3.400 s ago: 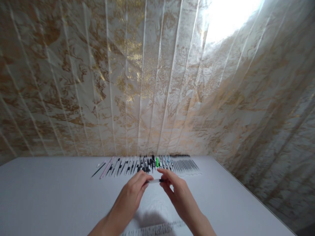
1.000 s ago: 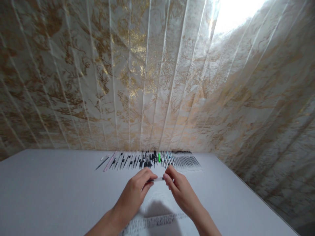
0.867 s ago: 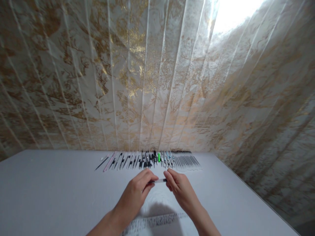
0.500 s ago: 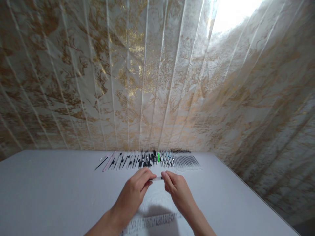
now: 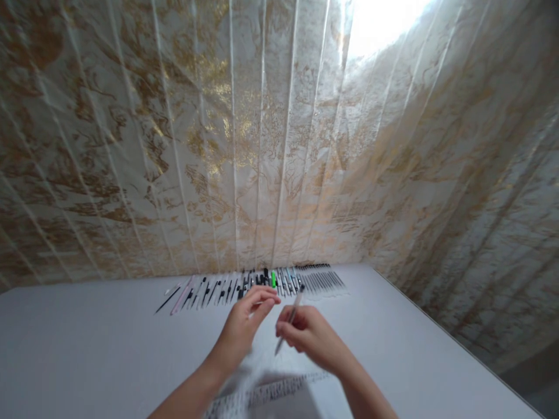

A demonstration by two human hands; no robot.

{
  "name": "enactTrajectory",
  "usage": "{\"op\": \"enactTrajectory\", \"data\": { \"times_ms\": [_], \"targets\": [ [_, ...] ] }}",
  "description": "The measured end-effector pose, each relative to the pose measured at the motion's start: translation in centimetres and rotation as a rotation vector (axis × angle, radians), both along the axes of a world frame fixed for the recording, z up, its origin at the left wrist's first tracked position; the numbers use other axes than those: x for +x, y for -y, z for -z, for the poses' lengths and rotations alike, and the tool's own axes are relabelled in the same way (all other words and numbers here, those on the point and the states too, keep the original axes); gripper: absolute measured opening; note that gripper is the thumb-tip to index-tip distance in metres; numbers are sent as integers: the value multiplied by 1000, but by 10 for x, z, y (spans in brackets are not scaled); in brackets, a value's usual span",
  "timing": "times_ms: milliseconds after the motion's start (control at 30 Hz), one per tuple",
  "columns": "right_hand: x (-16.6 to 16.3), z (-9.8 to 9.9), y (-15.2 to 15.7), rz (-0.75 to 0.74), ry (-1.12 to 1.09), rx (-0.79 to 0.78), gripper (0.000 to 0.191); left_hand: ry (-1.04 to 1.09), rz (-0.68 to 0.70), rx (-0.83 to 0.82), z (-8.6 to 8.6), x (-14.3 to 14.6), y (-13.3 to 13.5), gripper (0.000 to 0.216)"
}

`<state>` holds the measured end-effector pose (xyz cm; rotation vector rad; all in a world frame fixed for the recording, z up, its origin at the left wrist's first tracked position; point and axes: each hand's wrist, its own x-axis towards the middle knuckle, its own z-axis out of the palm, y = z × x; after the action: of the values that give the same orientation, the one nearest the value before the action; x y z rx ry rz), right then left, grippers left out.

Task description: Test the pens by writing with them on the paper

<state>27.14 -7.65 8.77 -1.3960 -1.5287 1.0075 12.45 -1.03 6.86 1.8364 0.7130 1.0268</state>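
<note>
Right hand gripped a clear pen tilted above the white table; left hand blurred, grip unclear; pen row behind.

Left hand blurred, pen partly hidden by fingers, printed sheet cut off

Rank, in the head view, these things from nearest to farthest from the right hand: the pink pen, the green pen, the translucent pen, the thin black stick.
1. translucent pen: gripped in the right hand itself.
2. green pen: farther ahead, slightly to the left.
3. pink pen: far to the left.
4. thin black stick: just left of the pink pen.
</note>
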Motion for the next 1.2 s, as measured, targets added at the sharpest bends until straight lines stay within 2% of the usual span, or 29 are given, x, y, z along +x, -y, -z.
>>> {"op": "enactTrajectory", "data": {
  "times_ms": [67,100,133,267,400,467,533,667,767,867,967,1067,1133,1200],
  "targets": [
    [29,-17,7,-2,-29,-14,26,-207,48,164,11,21,-11,15],
    [42,-26,12,44,-39,18,31,-332,74,270,18,33,-15,15],
    [53,-34,17,79,-37,38,35,-370,88,300,25,46,-18,17],
    [76,-50,39,153,1,69,42,-457,96,322,50,90,-19,18],
    [69,-43,59,211,58,31,35,-510,83,296,60,100,-14,9],
    [52,-30,69,264,51,27,32,-506,82,270,60,92,-13,11],
    [26,-9,79,317,-4,33,31,-486,71,231,58,77,-14,10],
    [-26,47,94,350,-108,70,27,-423,36,124,45,32,-13,7],
    [-38,74,94,350,-142,37,28,-361,38,66,33,-7,2,9],
    [-29,76,86,349,-151,-33,26,-212,96,-115,29,-39,28,12],
    [-26,67,76,307,-101,-41,23,-74,159,-253,35,-57,48,15],
    [-44,72,67,263,-60,-48,14,31,129,-401,48,-64,52,23],
    [-61,83,61,248,-75,-67,7,59,109,-496,54,-65,47,29],
    [-76,96,57,263,-104,-73,10,69,102,-555,58,-65,43,32]
  ]
}}
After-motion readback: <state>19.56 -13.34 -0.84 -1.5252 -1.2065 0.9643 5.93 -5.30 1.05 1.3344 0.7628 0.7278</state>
